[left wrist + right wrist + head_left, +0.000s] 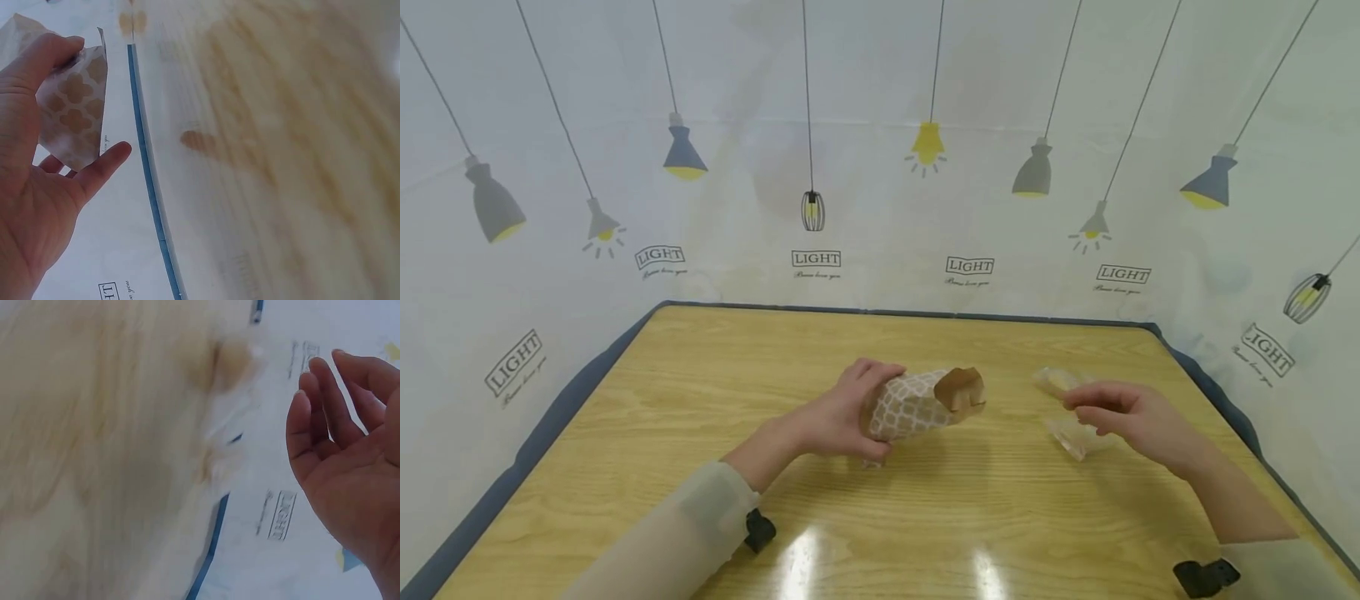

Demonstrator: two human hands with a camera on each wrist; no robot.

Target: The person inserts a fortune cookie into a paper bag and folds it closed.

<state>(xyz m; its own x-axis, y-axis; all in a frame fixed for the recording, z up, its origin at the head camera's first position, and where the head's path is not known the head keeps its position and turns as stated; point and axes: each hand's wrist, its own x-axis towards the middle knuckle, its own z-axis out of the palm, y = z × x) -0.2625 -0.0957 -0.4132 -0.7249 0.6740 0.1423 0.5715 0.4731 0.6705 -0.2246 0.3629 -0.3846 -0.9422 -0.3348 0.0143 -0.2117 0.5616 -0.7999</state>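
Note:
In the head view my left hand (842, 412) grips a brown paper bag (910, 406) with a white lattice pattern by its closed end. The bag lies tilted on its side, its unfolded mouth facing right. Thumb and fingers wrap the patterned bag (75, 119) in the left wrist view. Over the right part of the table, my right hand (1138, 417) hovers with loosely bent fingers and nothing between them. Close to its fingertips lie two clear plastic packets, a rear packet (1056, 381) and a nearer packet (1075, 437). Their contents look pale tan and blurred in the right wrist view.
A wood-grain table (700, 392) with a dark blue edge spreads beneath both hands. White sheeting (880, 200) printed with hanging lamps surrounds it at the back and sides. Black camera straps sit at both wrists.

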